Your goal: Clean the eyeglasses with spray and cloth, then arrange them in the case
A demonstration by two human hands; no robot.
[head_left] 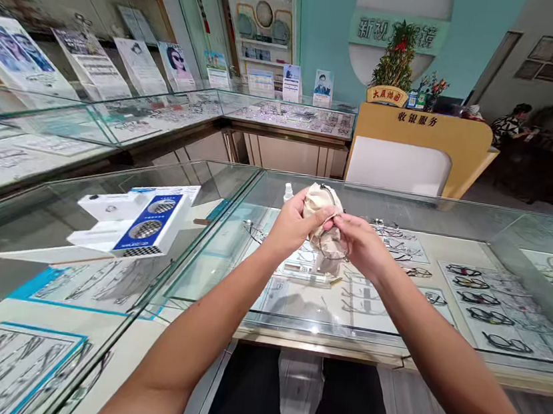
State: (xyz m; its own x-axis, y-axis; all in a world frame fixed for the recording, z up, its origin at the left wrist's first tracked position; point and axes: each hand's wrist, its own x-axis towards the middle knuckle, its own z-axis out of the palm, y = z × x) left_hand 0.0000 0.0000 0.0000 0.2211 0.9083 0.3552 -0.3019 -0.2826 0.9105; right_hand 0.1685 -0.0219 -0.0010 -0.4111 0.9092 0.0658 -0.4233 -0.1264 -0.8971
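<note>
Both my hands are raised over a glass display counter (293,316). My left hand (295,221) is closed around a beige cloth (321,202) bunched over a pair of glasses (328,247). My right hand (359,241) pinches the cloth and the glasses frame from the right side. A thin dark rim of the glasses shows above the cloth. A small white spray bottle (288,192) stands on the glass just behind my left hand.
Several glasses lie in trays under the glass, such as dark frames (489,316) at right. A blue and white box (151,224) sits on the left counter. A yellow cashier desk (419,150) stands behind, with a seated person (511,125) at far right.
</note>
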